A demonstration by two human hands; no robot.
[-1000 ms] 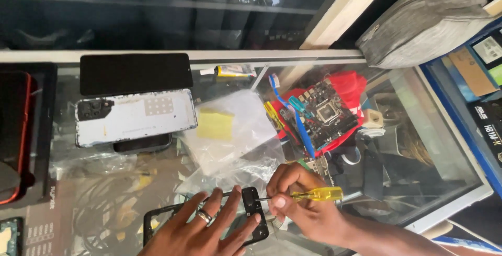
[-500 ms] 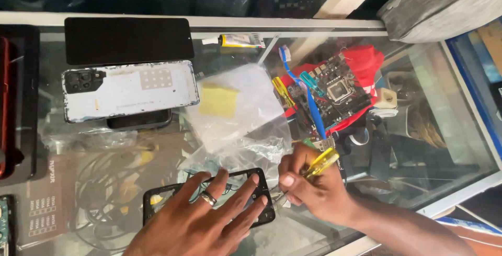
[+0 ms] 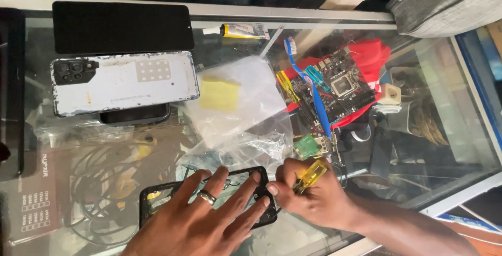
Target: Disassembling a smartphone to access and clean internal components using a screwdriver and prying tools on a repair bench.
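Note:
A black phone frame (image 3: pixel 157 199) lies on the glass counter near its front edge. My left hand (image 3: pixel 201 219), with a ring on one finger, lies flat on the frame with its fingers spread. My right hand (image 3: pixel 308 198) is closed around a yellow-handled screwdriver (image 3: pixel 310 176). The tip points at the frame's right end and is hidden by my fingers.
A white phone back cover (image 3: pixel 125 82) rests on a dark phone, with a black screen panel (image 3: pixel 123 26) behind it. Clear plastic bags (image 3: pixel 240 115) with a yellow note lie mid-counter. A circuit board (image 3: pixel 340 86), a blue toothbrush (image 3: pixel 308 91) and a glue tube (image 3: pixel 243 30) are on the right.
The view has shifted down and closer. My right hand turned the screwdriver from lying level to pointing steeply down at the frame's right end. My left hand stays on the frame.

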